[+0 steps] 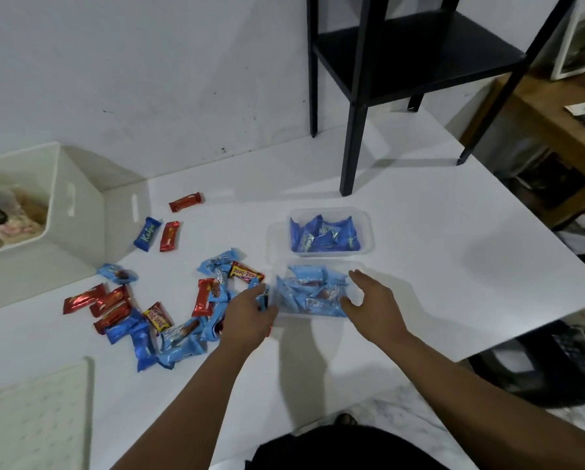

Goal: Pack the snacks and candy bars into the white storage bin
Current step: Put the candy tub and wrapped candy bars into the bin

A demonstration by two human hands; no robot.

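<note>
Clear plastic container (313, 293) of light-blue packets sits between both hands: left hand (250, 312) touches its left wall, right hand (372, 300) hovers spread, grasping nothing.
</note>
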